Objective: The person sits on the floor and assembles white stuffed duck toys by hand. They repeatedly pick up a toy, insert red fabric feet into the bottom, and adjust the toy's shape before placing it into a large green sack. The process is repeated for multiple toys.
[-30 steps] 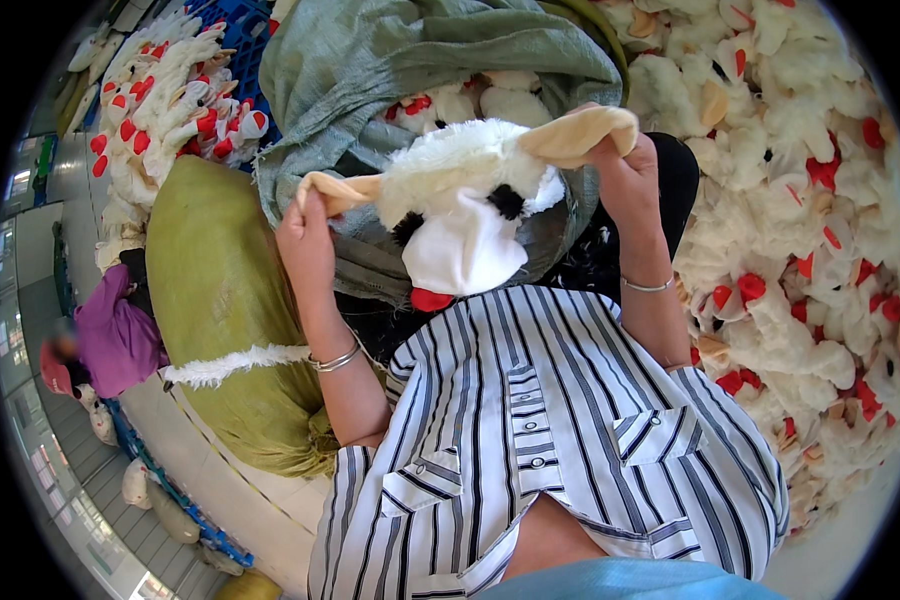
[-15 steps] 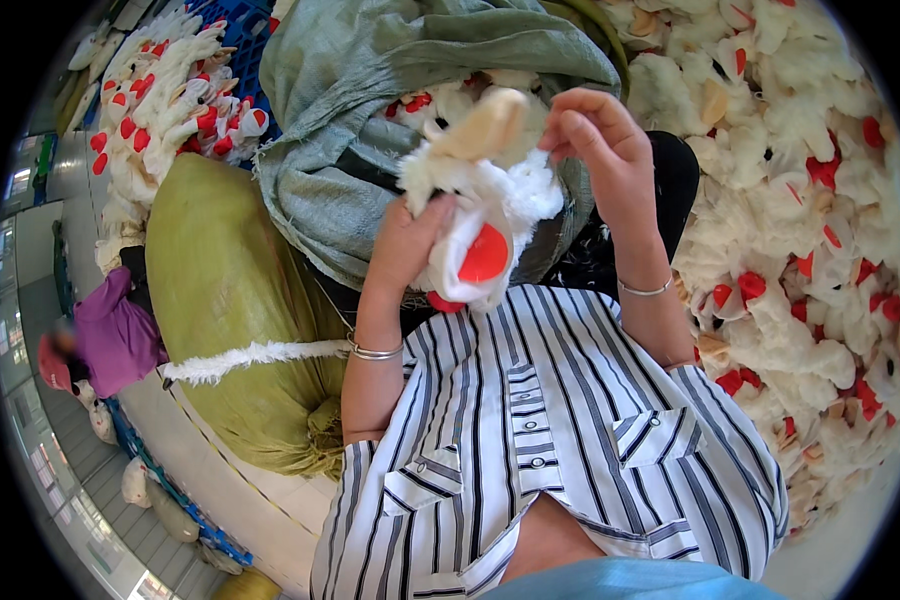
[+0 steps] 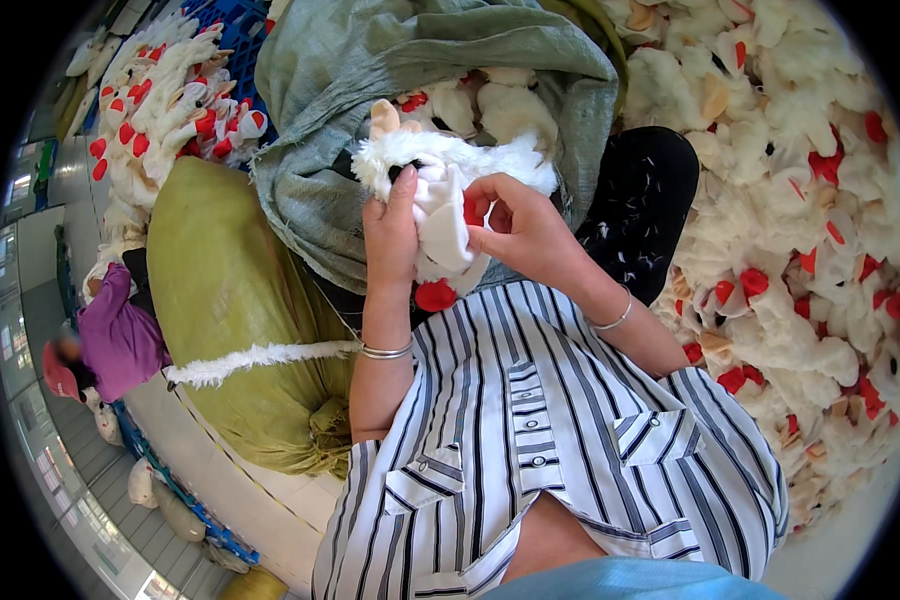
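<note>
A white plush animal [image 3: 450, 165] with beige ears, a smooth white muzzle and a red nose hangs before my chest; it looks limp and unstuffed. My left hand [image 3: 392, 240] grips its head, thumb pressed on the white fabric near a dark eye. The thumb and fingers of my right hand [image 3: 525, 230] close on the edge of the muzzle, where a little red cloth shows. What lies between those fingertips is partly hidden. Behind the toy gapes a grey-green woven sack [image 3: 320, 130] holding more white plush pieces [image 3: 515, 110].
To the right rises a large heap of white and red plush pieces [image 3: 770, 230]. A full olive sack [image 3: 220, 270] stands at my left, with a white fluffy strip [image 3: 260, 362] across it. Farther left are another plush pile [image 3: 160, 110] and a person in purple [image 3: 120, 325].
My right hand has come down and left from beside the toy onto its muzzle. The toy has turned in my left hand; its red mouth lining is now mostly covered.
</note>
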Demonstrator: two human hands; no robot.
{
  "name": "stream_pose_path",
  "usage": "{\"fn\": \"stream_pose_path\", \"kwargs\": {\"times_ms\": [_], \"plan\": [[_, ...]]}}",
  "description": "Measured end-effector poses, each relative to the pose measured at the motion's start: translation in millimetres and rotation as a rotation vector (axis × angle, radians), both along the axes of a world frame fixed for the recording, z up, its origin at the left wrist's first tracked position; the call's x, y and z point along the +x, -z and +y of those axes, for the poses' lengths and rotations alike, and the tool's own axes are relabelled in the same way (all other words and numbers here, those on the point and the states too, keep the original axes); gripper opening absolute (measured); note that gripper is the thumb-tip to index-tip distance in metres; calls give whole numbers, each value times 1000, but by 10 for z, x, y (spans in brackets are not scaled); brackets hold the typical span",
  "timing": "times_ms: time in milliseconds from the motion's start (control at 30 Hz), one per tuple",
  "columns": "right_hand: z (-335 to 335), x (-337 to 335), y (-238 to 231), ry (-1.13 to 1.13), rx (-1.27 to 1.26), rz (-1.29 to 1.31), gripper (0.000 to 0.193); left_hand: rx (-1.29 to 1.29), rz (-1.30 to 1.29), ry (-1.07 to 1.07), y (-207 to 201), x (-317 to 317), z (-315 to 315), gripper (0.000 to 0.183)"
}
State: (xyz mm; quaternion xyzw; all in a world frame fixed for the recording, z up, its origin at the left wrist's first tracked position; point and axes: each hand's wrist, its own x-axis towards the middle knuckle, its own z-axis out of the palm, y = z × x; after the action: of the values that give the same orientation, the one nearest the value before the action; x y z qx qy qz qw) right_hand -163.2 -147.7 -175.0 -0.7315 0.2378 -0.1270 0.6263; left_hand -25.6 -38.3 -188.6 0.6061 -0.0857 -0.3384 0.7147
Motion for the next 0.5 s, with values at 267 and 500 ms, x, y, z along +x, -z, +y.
{"fn": "stream_pose_path", "kwargs": {"times_ms": [267,500], "plan": [[-30,46,-47,-38,-55,155,30,-30,-47,-1,-12,-99,-59,27],[-119,-2,15,-216,125,-13,18,-9,-124,11,-9,-172,-111,28]]}}
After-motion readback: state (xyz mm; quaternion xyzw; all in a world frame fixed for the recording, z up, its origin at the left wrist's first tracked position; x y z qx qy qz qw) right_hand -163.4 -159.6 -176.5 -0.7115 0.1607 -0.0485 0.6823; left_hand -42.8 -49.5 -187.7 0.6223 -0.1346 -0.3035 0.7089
